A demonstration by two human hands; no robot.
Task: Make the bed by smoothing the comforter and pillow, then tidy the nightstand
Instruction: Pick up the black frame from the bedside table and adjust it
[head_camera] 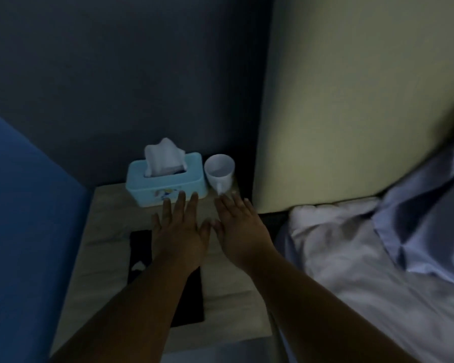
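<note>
Both hands, left hand (pixel 180 231) and right hand (pixel 237 229), hover flat with fingers spread, holding nothing, above the nightstand (pixel 108 247). Tissue box (pixel 165 183) and white mug (pixel 219 170) sit at its back edge; the front lies bare beside the bed (pixel 351 258).

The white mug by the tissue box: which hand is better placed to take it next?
Right. The right hand is open with fingertips just short of the white mug handle; the left hand is at the tissue box.
</note>
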